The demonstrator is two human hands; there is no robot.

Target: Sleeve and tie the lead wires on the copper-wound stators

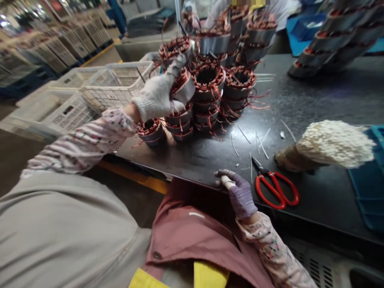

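My left hand (pixel 157 94), in a white glove, is closed around a motor stator (pixel 183 87) with copper windings, holding it tilted at the top of a stack of stators (pixel 180 120) on the black table (pixel 315 100). My right hand (pixel 238 192), in a purple glove, rests at the table's near edge. Its fingers are curled around a small white tube-like piece (pixel 227 182). Red-handled scissors (pixel 274 188) lie just right of that hand.
More stacked stators (pixel 237 86) fill the table's far side, and further ones (pixel 330 40) lie at the back right. A bundle of white sleeves (pixel 333 144) lies by a blue tray (pixel 369 188). White plastic crates (pixel 90 88) stand left. Another person stands behind the table.
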